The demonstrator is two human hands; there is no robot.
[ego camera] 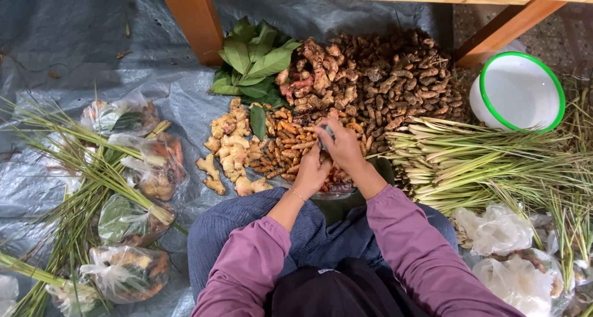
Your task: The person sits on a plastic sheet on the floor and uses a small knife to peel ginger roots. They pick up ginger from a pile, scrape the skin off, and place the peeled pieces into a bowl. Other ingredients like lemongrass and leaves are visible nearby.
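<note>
I sit on a grey tarp [74,51] with piles of roots before my knees. My left hand [311,170] reaches into the heap of small orange turmeric roots [284,145], fingers curled down among them; what it grips is hidden. My right hand [341,145] is closed on a small dark object, possibly a knife, just above the same heap. Pale ginger pieces [230,151] lie to the left. Knobbly brown and pinkish rhizomes [321,76] and a big mound of dark brown roots [407,76] lie behind.
Green leaves [253,60] lie at the back. Lemongrass stalks [488,162] spread on the right, more stalks [80,187] on the left with several filled plastic bags [151,165]. A white bowl with green rim [519,91] stands right. Wooden table legs [194,20] rise behind.
</note>
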